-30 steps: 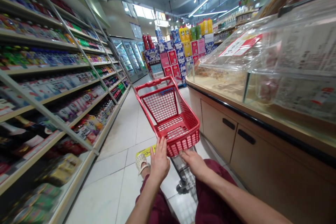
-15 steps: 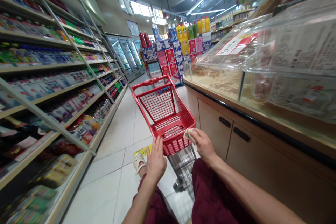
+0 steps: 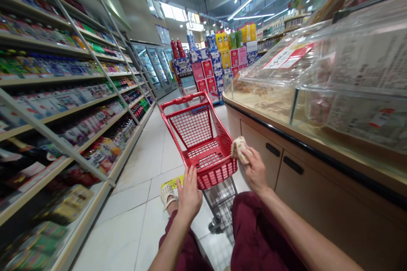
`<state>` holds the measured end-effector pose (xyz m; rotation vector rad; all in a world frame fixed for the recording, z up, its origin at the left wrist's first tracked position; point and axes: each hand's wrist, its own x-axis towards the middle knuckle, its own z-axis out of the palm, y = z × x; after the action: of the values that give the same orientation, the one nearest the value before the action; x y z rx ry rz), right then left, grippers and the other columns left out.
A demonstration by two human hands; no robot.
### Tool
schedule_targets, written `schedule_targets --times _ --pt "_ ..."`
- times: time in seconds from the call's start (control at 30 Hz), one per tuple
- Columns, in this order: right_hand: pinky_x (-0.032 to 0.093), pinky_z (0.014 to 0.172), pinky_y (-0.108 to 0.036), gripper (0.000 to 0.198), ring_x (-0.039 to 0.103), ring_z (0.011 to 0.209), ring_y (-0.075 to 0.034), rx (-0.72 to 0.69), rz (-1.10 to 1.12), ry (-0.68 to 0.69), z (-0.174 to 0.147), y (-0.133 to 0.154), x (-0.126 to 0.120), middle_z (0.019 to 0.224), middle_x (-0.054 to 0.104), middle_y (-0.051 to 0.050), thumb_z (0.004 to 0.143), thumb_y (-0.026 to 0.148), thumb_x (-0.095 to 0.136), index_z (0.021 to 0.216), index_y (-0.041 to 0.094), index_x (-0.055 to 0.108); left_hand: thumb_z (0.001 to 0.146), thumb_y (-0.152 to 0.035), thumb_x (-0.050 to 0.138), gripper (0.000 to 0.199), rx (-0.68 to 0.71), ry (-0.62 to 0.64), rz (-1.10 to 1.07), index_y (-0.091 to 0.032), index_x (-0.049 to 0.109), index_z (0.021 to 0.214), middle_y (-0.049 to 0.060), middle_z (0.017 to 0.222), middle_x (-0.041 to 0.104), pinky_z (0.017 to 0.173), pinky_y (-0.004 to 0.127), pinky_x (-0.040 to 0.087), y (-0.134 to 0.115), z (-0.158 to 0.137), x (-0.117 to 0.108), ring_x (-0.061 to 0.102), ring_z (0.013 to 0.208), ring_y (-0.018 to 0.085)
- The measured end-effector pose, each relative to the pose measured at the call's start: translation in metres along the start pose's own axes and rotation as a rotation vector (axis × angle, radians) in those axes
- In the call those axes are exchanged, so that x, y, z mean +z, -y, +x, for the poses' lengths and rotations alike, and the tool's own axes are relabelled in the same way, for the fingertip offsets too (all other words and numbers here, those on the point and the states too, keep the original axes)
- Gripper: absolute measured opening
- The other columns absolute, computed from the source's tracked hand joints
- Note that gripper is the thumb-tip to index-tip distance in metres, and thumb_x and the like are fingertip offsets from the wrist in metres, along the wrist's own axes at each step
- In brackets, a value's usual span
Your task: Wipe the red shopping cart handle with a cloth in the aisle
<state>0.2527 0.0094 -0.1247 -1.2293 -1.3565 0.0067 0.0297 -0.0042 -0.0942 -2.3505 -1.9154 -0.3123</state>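
Note:
A small red shopping cart (image 3: 203,139) with a plastic basket stands before me, its handle on the far side. At the basket's near left corner my left hand (image 3: 190,197) rests its outstretched fingertips on or right at the rim; it holds nothing. A crumpled pale cloth (image 3: 241,149) with brownish spots is gripped in my right hand (image 3: 255,169), beside the basket's near right corner. The cloth lies against or very close to the outer side of the basket; exact contact is hard to tell. Inside, the basket shows only its red grid.
Shelves of bottled drinks (image 3: 63,63) run along the left. On the right stands a wooden counter (image 3: 251,135) with clear covers and dark handles. Stacked drink cartons (image 3: 206,72) rise beyond the cart. A yellow floor sign (image 3: 173,182) lies near my shoe (image 3: 167,197).
My right hand has moved with the cloth from the near rim to the right and slightly up, along the basket's outer side. My left hand has stayed nearly still.

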Motion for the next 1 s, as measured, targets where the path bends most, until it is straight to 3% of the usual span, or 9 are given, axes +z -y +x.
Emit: schedule_targets --times 0.07,0.2,0.27,0.43,0.6,0.67,0.8,0.87,1.0 --pt "0.04 0.09 -0.035 0.04 0.049 0.106 -0.019 -0.013 -0.069 0.062 -0.008 -0.01 0.007 0.112 0.054 -0.008 0.074 0.006 0.036 0.101 0.021 0.061 0.062 -0.005 0.036 0.071 0.001 -0.015 0.006 -0.011 0.026 0.132 0.008 0.142 0.023 0.104 0.053 0.016 0.001 0.0 0.001 0.013 0.132 0.021" --pt "0.047 0.078 -0.03 0.035 0.056 0.09 -0.018 -0.084 -0.125 0.387 -0.046 -0.023 0.018 0.095 0.062 -0.005 0.074 0.006 0.038 0.087 0.023 0.065 0.061 -0.004 0.037 0.072 0.009 -0.028 0.022 -0.012 0.027 0.131 0.008 0.141 0.025 0.104 0.053 0.017 0.004 0.0 0.003 0.015 0.131 0.021" --pt "0.046 0.08 -0.031 0.035 0.055 0.093 -0.019 -0.092 -0.123 0.323 -0.047 -0.024 0.014 0.1 0.061 -0.006 0.075 0.007 0.038 0.091 0.022 0.064 0.06 -0.004 0.037 0.072 0.019 -0.027 0.028 -0.012 0.026 0.132 0.008 0.141 0.025 0.104 0.052 0.016 0.005 0.0 0.004 0.015 0.131 0.021" --pt "0.038 0.093 -0.036 0.034 0.045 0.11 -0.02 -0.088 -0.097 0.041 -0.009 -0.019 0.003 0.116 0.051 -0.008 0.079 0.012 0.039 0.104 0.021 0.059 0.062 -0.005 0.036 0.071 0.001 -0.054 0.045 -0.011 0.026 0.132 0.008 0.141 0.024 0.104 0.052 0.018 0.002 -0.001 0.005 0.014 0.131 0.021" --pt "0.046 0.079 -0.031 0.033 0.055 0.093 -0.018 -0.08 -0.132 0.407 -0.027 -0.02 0.011 0.098 0.06 -0.007 0.075 0.008 0.039 0.092 0.022 0.064 0.061 -0.004 0.036 0.071 0.015 -0.044 0.042 -0.011 0.027 0.132 0.009 0.141 0.024 0.104 0.051 0.018 0.003 0.0 0.006 0.015 0.131 0.021" --pt "0.045 0.082 -0.031 0.036 0.054 0.096 -0.018 -0.078 -0.109 0.353 -0.03 -0.018 0.009 0.101 0.058 -0.007 0.075 0.007 0.038 0.095 0.022 0.063 0.061 -0.003 0.037 0.073 0.024 -0.038 0.04 -0.012 0.026 0.132 0.008 0.141 0.024 0.105 0.051 0.017 0.003 -0.001 0.005 0.015 0.131 0.021" --pt "0.037 0.094 -0.036 0.039 0.044 0.111 -0.019 -0.051 -0.067 0.077 -0.01 -0.016 0.001 0.117 0.05 -0.008 0.076 0.008 0.037 0.106 0.021 0.058 0.062 -0.005 0.037 0.071 0.01 -0.051 0.042 -0.011 0.026 0.132 0.009 0.141 0.023 0.105 0.05 0.017 0.001 -0.003 0.003 0.015 0.131 0.021" --pt "0.039 0.092 -0.036 0.037 0.046 0.108 -0.02 -0.036 -0.084 0.149 -0.009 -0.018 0.001 0.113 0.053 -0.008 0.076 0.009 0.038 0.104 0.021 0.059 0.062 -0.004 0.037 0.071 0.002 -0.055 0.044 -0.011 0.027 0.132 0.009 0.141 0.024 0.104 0.051 0.018 0.001 -0.003 0.002 0.015 0.131 0.022" --pt "0.047 0.077 -0.028 0.03 0.056 0.089 -0.017 -0.04 -0.074 0.448 -0.031 -0.019 0.006 0.093 0.062 -0.004 0.072 0.009 0.043 0.086 0.023 0.065 0.06 -0.002 0.037 0.072 0.01 -0.038 0.033 -0.011 0.027 0.131 0.01 0.141 0.024 0.104 0.051 0.018 0.001 -0.004 0.0 0.016 0.131 0.021"
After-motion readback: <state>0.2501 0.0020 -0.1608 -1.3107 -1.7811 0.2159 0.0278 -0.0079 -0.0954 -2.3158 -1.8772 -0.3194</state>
